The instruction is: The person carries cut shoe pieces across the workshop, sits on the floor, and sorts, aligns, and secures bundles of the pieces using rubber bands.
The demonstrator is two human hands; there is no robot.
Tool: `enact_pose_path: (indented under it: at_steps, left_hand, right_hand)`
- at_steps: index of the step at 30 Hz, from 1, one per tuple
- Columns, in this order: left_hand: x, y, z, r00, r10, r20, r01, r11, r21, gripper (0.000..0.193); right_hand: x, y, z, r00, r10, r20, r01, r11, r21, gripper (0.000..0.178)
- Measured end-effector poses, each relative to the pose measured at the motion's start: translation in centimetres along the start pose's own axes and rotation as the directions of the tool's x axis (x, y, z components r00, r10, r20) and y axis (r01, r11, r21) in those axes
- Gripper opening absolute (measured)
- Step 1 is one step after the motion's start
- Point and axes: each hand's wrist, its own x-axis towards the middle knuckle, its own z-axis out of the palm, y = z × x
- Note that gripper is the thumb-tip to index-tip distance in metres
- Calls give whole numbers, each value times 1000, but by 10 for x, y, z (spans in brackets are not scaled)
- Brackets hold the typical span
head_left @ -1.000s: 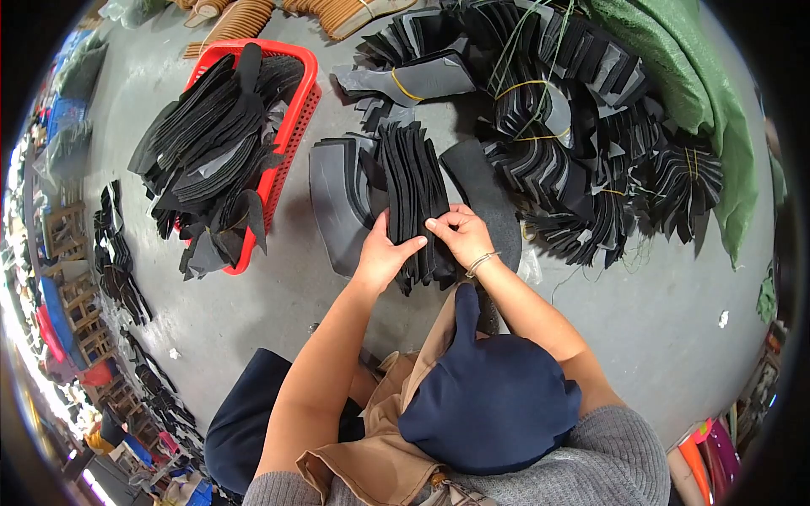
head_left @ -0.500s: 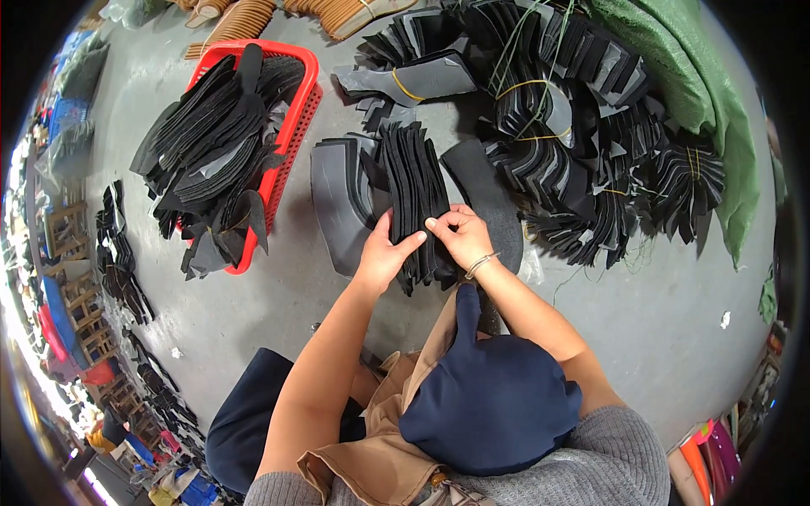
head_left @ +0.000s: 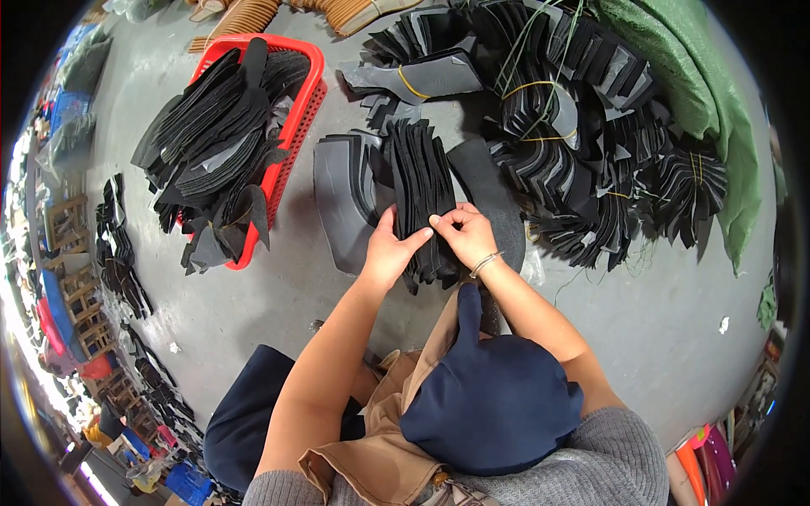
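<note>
Between my two hands stands a stack of black cut fabric pieces (head_left: 419, 173), its edges turned upward. My left hand (head_left: 395, 249) grips the stack's near left side, with the thumb across the front. On the right side my right hand (head_left: 462, 236) pinches the stack's edges between thumb and fingers; whether it has picked out single pieces is too small to tell. Grey-faced curved pieces (head_left: 342, 198) lean against the left of the stack. To the right lies a dark curved piece (head_left: 488, 194), partly behind my right hand.
A red plastic basket (head_left: 314, 93) heaped with black pieces stands at the left. Many bundles (head_left: 540, 169), some tied with yellow bands, lie at the far right beside a green sheet (head_left: 709, 93). Brown ribbed pieces (head_left: 245, 18) lie at the far edge. Grey floor (head_left: 641, 337) surrounds these.
The view has shifted slightly. Both hands keep their hold on the stack, and my right thumb has barely moved along its edges.
</note>
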Motion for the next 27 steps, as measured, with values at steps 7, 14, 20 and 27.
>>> enact_pose_path:
  at_steps: [7,14,20,27]
  left_hand:
    - [4,-3,3,999,-13,-41,18,992,123,66]
    - [1,2,-11,994,-33,101,41,996,-78,55]
    - [-2,12,3,992,121,-48,-87,891,446,53]
    - [-2,26,-35,982,-89,165,94,995,-19,52]
  right_hand:
    - [9,-17,-8,997,59,50,-51,986,-158,40]
    - [9,-7,-7,999,-34,5,34,989,-147,42]
    - [3,-15,6,980,-136,-145,80,936,-342,37]
    - [4,-18,-30,998,52,27,-50,995,-85,36]
